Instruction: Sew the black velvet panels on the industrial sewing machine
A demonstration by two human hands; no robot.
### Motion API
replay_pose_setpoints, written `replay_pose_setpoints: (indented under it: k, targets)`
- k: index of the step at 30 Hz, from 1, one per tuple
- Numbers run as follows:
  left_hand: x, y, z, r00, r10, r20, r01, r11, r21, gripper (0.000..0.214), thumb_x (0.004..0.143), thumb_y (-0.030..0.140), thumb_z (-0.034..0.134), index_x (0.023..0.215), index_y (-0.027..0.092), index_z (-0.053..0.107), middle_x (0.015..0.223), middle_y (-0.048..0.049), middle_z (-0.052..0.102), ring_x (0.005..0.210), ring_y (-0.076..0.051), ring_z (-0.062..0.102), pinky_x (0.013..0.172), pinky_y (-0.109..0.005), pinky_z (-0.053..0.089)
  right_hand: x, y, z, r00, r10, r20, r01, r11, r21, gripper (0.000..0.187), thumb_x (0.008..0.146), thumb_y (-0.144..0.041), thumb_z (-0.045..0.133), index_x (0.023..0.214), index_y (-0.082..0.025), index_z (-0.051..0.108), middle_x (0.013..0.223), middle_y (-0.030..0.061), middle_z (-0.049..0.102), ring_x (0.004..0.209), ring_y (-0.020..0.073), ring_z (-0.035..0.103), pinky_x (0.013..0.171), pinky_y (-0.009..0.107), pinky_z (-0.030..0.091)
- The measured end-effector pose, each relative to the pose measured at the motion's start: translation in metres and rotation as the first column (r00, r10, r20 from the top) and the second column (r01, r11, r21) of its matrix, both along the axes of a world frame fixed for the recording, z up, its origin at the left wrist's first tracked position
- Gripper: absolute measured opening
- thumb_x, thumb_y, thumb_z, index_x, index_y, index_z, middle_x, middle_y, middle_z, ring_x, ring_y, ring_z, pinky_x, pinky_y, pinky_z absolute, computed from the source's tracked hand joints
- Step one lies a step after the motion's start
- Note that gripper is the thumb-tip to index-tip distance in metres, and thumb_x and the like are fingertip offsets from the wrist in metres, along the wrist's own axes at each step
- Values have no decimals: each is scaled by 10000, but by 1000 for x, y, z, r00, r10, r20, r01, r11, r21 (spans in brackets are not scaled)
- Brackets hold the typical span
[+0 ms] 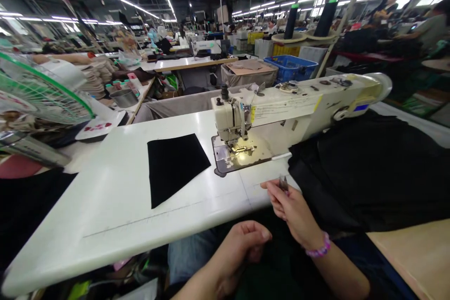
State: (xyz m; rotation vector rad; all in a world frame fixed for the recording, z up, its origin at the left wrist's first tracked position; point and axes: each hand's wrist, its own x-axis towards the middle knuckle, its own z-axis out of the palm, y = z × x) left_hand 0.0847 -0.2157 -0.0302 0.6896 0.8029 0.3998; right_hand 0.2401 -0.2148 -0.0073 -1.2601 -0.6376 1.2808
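Note:
My left hand [246, 241] is closed, with thumb and fingers drawn together in front of the table's near edge. Whatever it may hold is hidden. My right hand [290, 206], a beaded bracelet on its wrist, is closed around small thread snips [283, 183]; their metal blades point up past the fingers. That hand is at the table edge, just below the sewing machine [230, 124]. A black fabric piece [176, 166] with slanted sides lies flat on the white table [116, 187], left of the needle plate and apart from both hands.
Black cloth [372, 168] is heaped to the right of the machine. A green-rimmed fan [42, 86] and a metal flask [33, 147] stand at the left. Behind the machine are a blue crate [291, 68] and thread cones [326, 18]. Other people work farther back.

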Motion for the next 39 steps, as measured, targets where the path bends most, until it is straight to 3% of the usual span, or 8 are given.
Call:
replay_pose_setpoints:
  k: [4, 6, 13, 17, 20, 23, 27, 39]
  targets:
    - [2, 11, 22, 963, 270, 28, -271, 956, 115, 333, 708, 432, 793, 750, 138, 641, 519, 70, 384, 494, -59, 261, 499, -229, 152, 2, -7, 1, 997, 83, 3, -83, 996, 38, 463, 748, -578, 742, 941, -160, 685, 602, -81, 334, 470, 45, 204, 403, 203, 130]
    - [6, 16, 31, 943, 328, 58, -333, 933, 134, 338, 712, 431, 795, 728, 138, 627, 531, 65, 393, 512, -60, 283, 507, -219, 179, -1, -10, 3, 988, 147, 42, -149, 988, 52, 459, 743, -550, 760, 988, -169, 687, 583, -87, 332, 466, 49, 212, 409, 210, 142]
    - [12, 17, 35, 941, 334, 58, -339, 933, 119, 335, 710, 410, 808, 759, 126, 636, 597, 36, 497, 541, -58, 367, 535, -194, 258, -12, -5, 7, 976, 73, 203, -105, 983, 150, 324, 782, -463, 745, 696, -176, 622, 542, -69, 356, 476, 67, 260, 428, 241, 169]
    - [13, 20, 37, 933, 343, 110, -353, 932, 83, 318, 722, 388, 799, 726, 139, 601, 572, 51, 465, 515, -52, 338, 518, -194, 254, -13, 6, 8, 1000, -25, 12, 23, 991, 134, 350, 747, -487, 774, 731, -186, 595, 543, -90, 303, 462, 58, 207, 403, 218, 142]
    - [13, 25, 39, 907, 397, 143, -408, 911, 55, 319, 702, 374, 810, 733, 141, 595, 548, 65, 431, 502, -49, 311, 509, -192, 254, -13, 12, 7, 982, -136, -129, 153, 979, 134, 410, 790, -592, 693, 901, -202, 638, 659, -58, 407, 477, 57, 224, 388, 199, 144]
    - [13, 30, 40, 871, 466, 155, -478, 877, 53, 343, 675, 381, 829, 760, 142, 598, 536, 73, 420, 500, -48, 303, 507, -186, 262, -16, 10, 4, 998, -26, -48, 32, 994, 106, 558, 845, -706, 531, 1080, -220, 671, 819, 0, 498, 533, 77, 319, 404, 199, 207]
    - [14, 32, 41, 860, 480, 172, -493, 869, 42, 355, 673, 395, 831, 751, 143, 594, 527, 78, 411, 499, -49, 299, 503, -177, 280, -28, 4, -2, 990, 106, 89, -112, 992, 66, 547, 821, -678, 596, 1062, -194, 676, 680, -29, 437, 552, 95, 349, 449, 204, 267]
    - [16, 28, 35, 868, 472, 155, -480, 877, 16, 354, 647, 398, 841, 718, 135, 614, 542, 58, 466, 503, -52, 378, 514, -177, 320, -36, 7, -10, 999, 39, 0, -39, 994, 98, 460, 794, -594, 695, 1004, -197, 599, 607, -67, 445, 507, 81, 368, 442, 197, 254]
